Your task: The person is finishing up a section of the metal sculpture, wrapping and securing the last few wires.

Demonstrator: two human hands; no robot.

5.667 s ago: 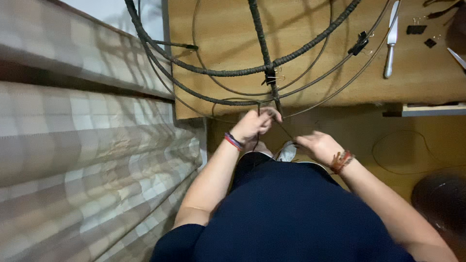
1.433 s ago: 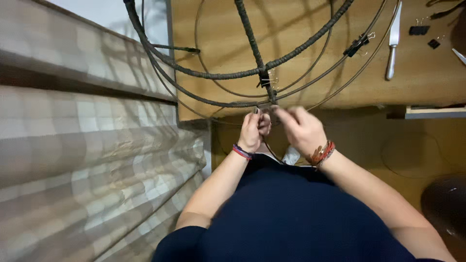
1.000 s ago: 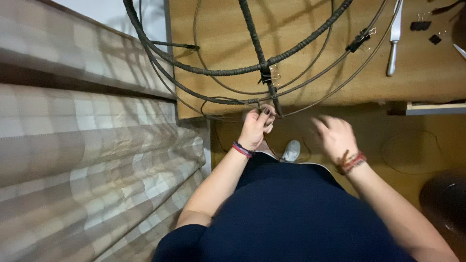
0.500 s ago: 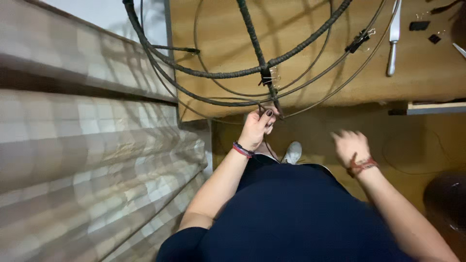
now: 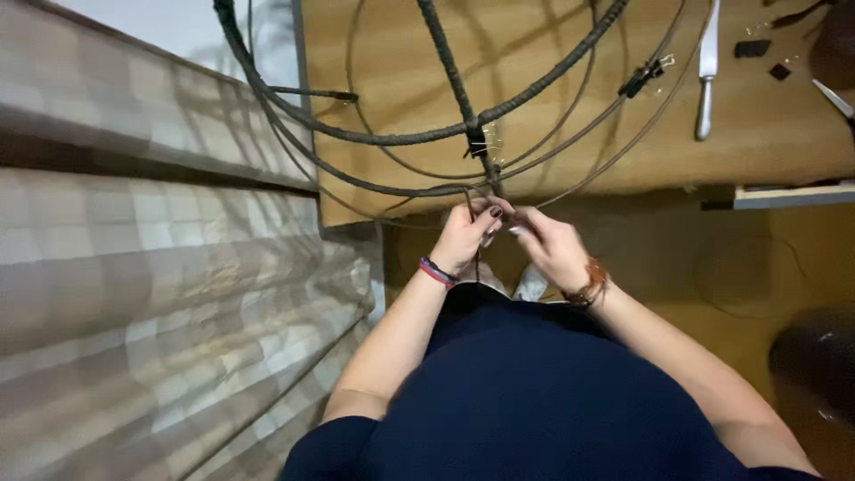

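Cushions (image 5: 151,294) in a pale checked cloth fill the left side of the view, their folds running down toward the person's left elbow and leaving only a narrow strip of floor beside it. Just right of them the near edge of a wooden table (image 5: 552,169) crosses the picture, and a frame of dark wrapped hoops (image 5: 392,138) lies on the tabletop and overhangs that edge. One thicker spoke (image 5: 450,62) runs from the top of the view down to a crossing of the hoops, where a small clip (image 5: 478,142) sits.

Below the crossing, at the table's edge, the left hand (image 5: 463,239) is clenched around a thin dark strand (image 5: 469,198) that hangs off the frame; a coloured band circles its wrist. The right hand (image 5: 550,245) touches it, fingers pinched together at the same spot, but whether they grip the strand cannot be told. A brown bracelet sits on that wrist.

Further right, a second black clip (image 5: 643,77) is fixed on the outer hoop. Beyond it a slim white-handled tool (image 5: 706,76) lies on the tabletop, with small dark bits (image 5: 755,49) near the top corner. Open brown floor (image 5: 712,267) lies under the table's right end, and a dark rounded object (image 5: 815,365) stands at the right border.
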